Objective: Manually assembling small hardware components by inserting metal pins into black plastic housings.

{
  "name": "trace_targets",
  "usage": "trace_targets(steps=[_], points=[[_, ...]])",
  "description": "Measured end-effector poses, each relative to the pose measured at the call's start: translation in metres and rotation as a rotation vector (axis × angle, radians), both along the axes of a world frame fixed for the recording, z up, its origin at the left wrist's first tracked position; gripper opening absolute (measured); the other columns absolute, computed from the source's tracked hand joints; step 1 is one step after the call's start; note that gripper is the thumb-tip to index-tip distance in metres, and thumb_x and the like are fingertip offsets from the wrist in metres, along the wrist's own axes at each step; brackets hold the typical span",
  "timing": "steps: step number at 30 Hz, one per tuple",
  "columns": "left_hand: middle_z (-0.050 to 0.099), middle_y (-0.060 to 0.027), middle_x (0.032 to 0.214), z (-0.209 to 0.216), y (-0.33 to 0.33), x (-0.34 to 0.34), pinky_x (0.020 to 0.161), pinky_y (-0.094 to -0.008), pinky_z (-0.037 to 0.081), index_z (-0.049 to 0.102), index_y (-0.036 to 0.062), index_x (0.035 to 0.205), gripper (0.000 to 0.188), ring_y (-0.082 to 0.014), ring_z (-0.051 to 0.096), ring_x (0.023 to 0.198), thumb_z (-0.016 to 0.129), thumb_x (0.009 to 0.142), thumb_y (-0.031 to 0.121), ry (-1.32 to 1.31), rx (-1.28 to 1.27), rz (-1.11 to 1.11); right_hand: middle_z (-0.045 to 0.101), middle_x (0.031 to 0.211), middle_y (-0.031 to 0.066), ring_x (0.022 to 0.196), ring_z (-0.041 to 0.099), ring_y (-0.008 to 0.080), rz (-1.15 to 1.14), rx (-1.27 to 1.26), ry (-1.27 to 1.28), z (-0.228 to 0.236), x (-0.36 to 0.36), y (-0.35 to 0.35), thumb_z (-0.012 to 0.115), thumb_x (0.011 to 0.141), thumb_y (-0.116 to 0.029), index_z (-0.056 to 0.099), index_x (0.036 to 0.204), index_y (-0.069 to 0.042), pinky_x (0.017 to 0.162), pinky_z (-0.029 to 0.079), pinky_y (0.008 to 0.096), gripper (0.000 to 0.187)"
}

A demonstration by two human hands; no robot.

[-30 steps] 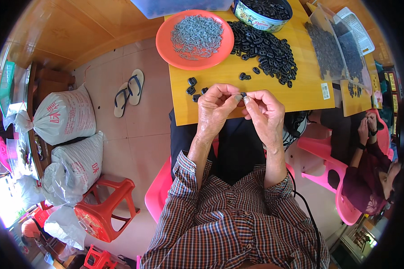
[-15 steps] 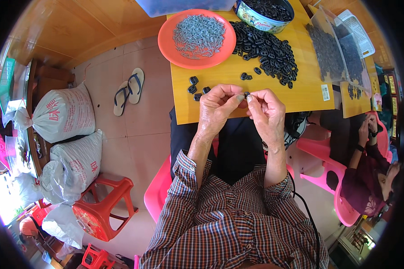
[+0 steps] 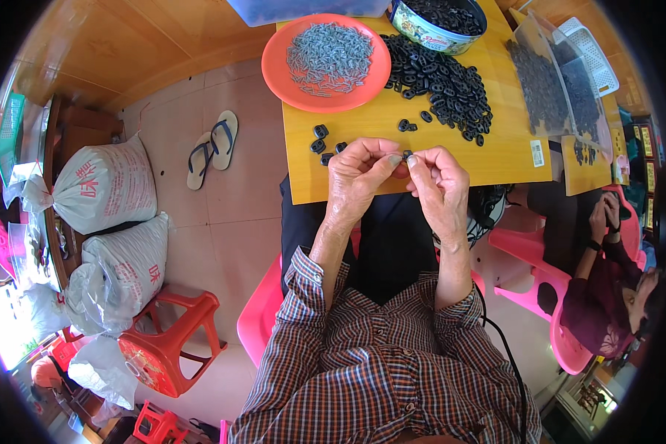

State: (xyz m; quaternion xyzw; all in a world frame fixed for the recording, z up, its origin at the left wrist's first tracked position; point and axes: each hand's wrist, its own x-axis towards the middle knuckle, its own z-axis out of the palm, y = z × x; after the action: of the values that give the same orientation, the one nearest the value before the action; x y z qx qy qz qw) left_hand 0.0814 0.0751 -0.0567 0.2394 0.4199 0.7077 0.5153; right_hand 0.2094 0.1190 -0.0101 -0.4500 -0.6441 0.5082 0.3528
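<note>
Over the front edge of the yellow table, my left hand and my right hand meet fingertip to fingertip. Both pinch a small black plastic piece, mostly covered by the thumbs and fingers. Left of my hands lie several black plastic pieces in a small group. Just beyond the fingertips are a few more loose black pieces. Farther off, a large heap of black oval pieces spreads beside an orange plate that holds many small grey metal screws.
A round tin of black parts stands at the table's far side. Clear bins of dark parts are at right, near a seated person. White sacks, a red stool and sandals are on the left.
Hardly anything differs. My hands keep the same pinch on the small black piece, and the whole view has shifted very slightly.
</note>
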Motion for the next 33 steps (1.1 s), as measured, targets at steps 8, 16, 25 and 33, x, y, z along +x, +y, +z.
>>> trace_targets(steps=[8, 16, 25, 33], points=[[0.069, -0.0096, 0.086, 0.000, 0.000, 0.003, 0.071, -0.0252, 0.056, 0.063, -0.0051, 0.098, 0.011, -0.0142, 0.068, 0.076, 0.061, 0.088, -0.005, 0.028, 0.015, 0.004, 0.058, 0.069, 0.0006, 0.057, 0.052, 0.0041, 0.035, 0.100, -0.065, 0.001, 0.004, 0.002, 0.060, 0.091, -0.006, 0.058, 0.085, 0.001, 0.051, 0.043, 0.0193, 0.009], [0.068, -0.0080, 0.087, 0.001, -0.002, 0.002, 0.070, -0.0246, 0.057, 0.063, -0.0049, 0.100, 0.011, -0.0122, 0.067, 0.077, 0.061, 0.088, -0.004, 0.082, -0.018, 0.004, 0.059, 0.068, 0.0028, 0.055, 0.052, 0.0060, 0.046, 0.336, -0.103, -0.009, 0.001, 0.002, 0.061, 0.089, -0.003, 0.057, 0.086, 0.003, 0.050, 0.044, 0.0212, 0.008], [0.068, -0.0095, 0.093, 0.004, 0.003, 0.007, 0.072, -0.0241, 0.054, 0.061, -0.0059, 0.106, 0.016, -0.0130, 0.067, 0.078, 0.061, 0.091, -0.001, 0.144, -0.032, 0.033, 0.061, 0.074, 0.0009, 0.058, 0.054, 0.0055, -0.034, 0.036, -0.004, -0.013, 0.005, 0.001, 0.060, 0.094, -0.014, 0.060, 0.092, -0.001, 0.051, 0.045, 0.0198, 0.013], [0.066, -0.0106, 0.090, 0.005, 0.015, 0.014, 0.069, -0.0289, 0.053, 0.063, -0.0028, 0.105, 0.018, -0.0199, 0.066, 0.075, 0.061, 0.088, -0.001, 0.754, -0.042, 0.147, 0.059, 0.076, -0.0008, 0.060, 0.055, 0.0057, -0.156, -0.010, 0.056, -0.023, 0.024, 0.016, 0.060, 0.093, -0.016, 0.062, 0.095, -0.002, 0.053, 0.045, 0.0200, 0.015]])
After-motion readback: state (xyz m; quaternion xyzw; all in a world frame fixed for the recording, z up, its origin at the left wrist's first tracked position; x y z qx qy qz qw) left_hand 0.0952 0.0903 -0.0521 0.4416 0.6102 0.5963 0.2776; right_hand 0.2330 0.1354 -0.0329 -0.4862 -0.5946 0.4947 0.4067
